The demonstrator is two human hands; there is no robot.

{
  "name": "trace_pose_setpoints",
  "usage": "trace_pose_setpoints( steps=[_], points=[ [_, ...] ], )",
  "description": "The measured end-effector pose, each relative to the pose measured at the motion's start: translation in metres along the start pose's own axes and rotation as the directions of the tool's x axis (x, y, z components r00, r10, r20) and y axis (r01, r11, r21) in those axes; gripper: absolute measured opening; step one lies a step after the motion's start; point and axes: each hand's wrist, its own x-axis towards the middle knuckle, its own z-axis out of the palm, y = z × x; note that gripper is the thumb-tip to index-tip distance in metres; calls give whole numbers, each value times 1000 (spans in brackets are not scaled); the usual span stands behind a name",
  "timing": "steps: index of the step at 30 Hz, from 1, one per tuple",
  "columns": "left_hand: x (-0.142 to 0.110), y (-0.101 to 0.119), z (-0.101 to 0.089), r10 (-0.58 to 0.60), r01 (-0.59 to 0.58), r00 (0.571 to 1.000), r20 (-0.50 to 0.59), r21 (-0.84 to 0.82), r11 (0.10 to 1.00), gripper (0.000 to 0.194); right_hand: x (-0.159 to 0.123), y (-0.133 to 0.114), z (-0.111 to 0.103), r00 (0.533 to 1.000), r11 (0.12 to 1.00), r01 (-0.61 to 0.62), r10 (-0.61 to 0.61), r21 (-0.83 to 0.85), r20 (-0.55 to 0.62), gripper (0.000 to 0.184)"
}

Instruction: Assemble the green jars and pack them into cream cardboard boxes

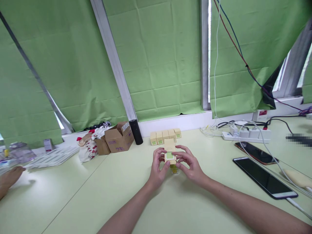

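Observation:
Between my two hands is a small cream box (170, 148) with a green square on its front. My left hand (159, 165) grips the box's left side, thumb at the lower edge. My right hand (191, 165) holds the right side with its fingertips. Below the box's lower end, a small clear container with something yellow-green (174, 169) shows close to the table; whether it touches the box I cannot tell. Behind my hands stands a row of several similar small cream boxes (166, 136).
Left of the row are a black cylinder (136, 132), an open cardboard box (119, 137) and a patterned cloth bag (88, 150). To the right lie two phones (264, 177), cables and a white power strip (251, 135). Another person's hand (12, 178) rests at the far left.

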Motion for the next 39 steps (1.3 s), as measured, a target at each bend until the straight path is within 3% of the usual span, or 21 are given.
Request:
trace_pose_setpoints(
  steps=[6, 13, 39],
  points=[
    [0, -1, 0, 8, -8, 1000, -13, 25, 1000, 39, 0, 3, 2, 1000, 1000, 7, -7, -4, -14, 34],
    [0, 3, -1, 42, -41, 998, 51, -20, 999, 47, 0, 4, 3, 999, 1000, -6, 6, -4, -36, 32],
    [-1, -3, 1, 11, -11, 1000, -14, 25, 1000, 35, 1, 5, 4, 996, 998, -64, 65, 18, -54, 25]
  ],
)
